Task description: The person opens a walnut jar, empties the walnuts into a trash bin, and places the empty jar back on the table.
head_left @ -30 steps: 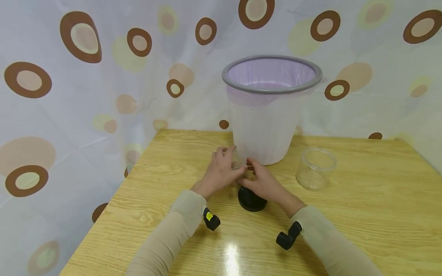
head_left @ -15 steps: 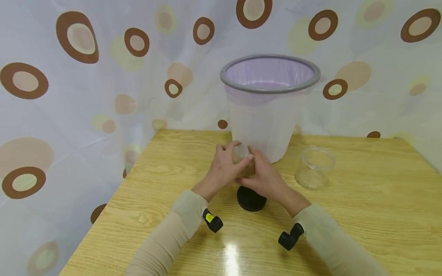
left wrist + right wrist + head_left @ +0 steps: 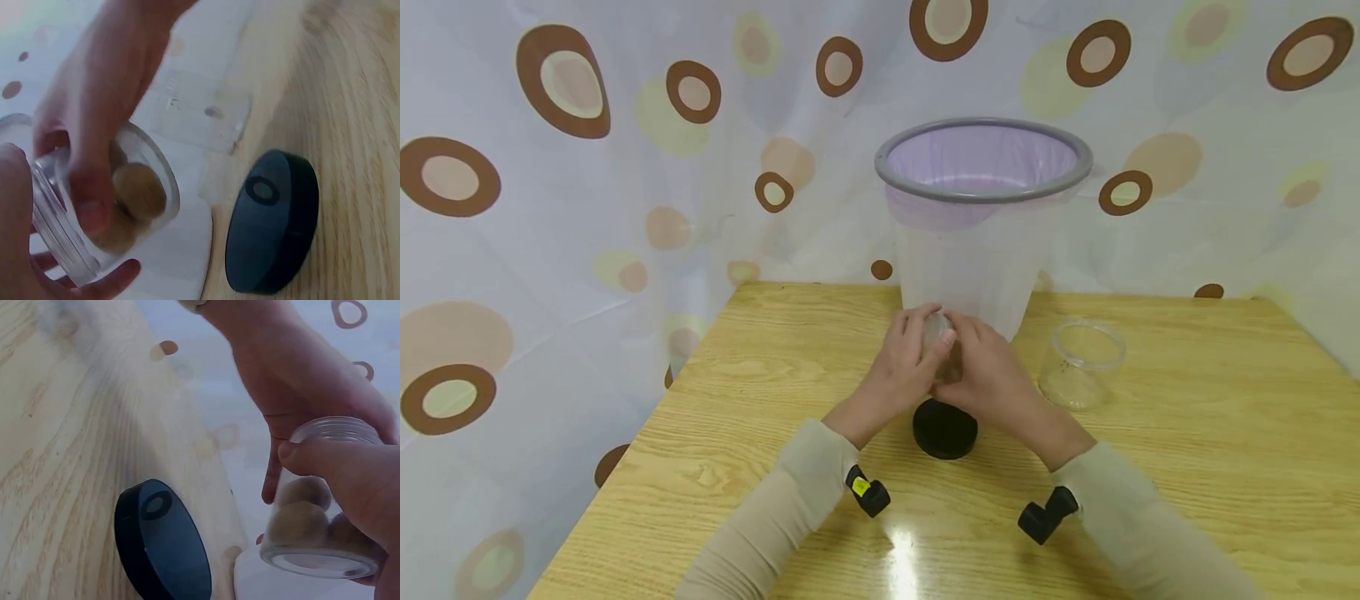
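Between my two hands is a small clear jar point(image 3: 937, 332) with a threaded neck point(image 3: 334, 430). Several brown round balls point(image 3: 297, 524) show inside through its wall. My right hand point(image 3: 996, 379) grips the jar's body, thumb across the side. At the neck, my left hand point(image 3: 891, 371) curls round the jar, its fingertips point(image 3: 119, 280) showing beyond the threads. The jar tilts in the left wrist view. A round black lid point(image 3: 945, 429) lies on the table just below the hands, shiny face up.
Behind the hands stands a tall whitish bin point(image 3: 970, 258) with a grey rim and purple liner. A wide clear tub point(image 3: 1078, 387) sits to the right on the wooden table point(image 3: 1210, 467). A circle-patterned curtain point(image 3: 700, 208) hangs along the back and left.
Both hands have shifted slightly right and away from me with the jar, drawing closer round it. The black lid and the clear tub stay where they were.
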The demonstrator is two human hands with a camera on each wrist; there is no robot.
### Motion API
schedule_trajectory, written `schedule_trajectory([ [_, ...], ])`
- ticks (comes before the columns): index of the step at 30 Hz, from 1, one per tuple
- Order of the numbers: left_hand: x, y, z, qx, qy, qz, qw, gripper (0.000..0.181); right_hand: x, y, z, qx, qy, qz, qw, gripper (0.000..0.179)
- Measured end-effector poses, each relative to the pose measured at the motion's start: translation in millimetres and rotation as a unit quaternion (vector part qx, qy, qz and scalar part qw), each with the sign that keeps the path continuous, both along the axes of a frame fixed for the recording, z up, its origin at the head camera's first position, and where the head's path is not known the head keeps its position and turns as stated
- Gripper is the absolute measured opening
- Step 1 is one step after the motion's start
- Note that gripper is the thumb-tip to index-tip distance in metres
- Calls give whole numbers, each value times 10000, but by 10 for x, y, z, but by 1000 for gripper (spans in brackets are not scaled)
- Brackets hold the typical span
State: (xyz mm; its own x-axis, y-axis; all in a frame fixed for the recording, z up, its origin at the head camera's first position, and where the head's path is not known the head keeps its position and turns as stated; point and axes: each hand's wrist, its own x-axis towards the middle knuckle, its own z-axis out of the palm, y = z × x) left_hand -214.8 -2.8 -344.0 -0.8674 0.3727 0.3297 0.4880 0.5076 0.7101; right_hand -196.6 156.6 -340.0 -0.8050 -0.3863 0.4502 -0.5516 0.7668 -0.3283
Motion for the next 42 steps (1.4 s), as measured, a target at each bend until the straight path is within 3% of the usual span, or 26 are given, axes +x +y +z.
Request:
schedule_trajectory([
  [6,4,-19,-24,-798,1176,-43,9898,49,23,66,79,-216,-820,140,9963,96],
  [13,-20,-26,-65,-1394,1746,74,9747,46,35,83,71,13,-716,211,9972,93],
  [25,3,23,-114,-1398,2017,425,9685,44,45,69,46,333,-366,106,9987,89],
  [33,17,42,-119,-1338,1990,575,9691,41,43,66,-19,338,162,214,9991,82],
  [42,17,51,-131,-1309,1985,686,9689,41,51,55,-47,343,328,144,9988,83],
])
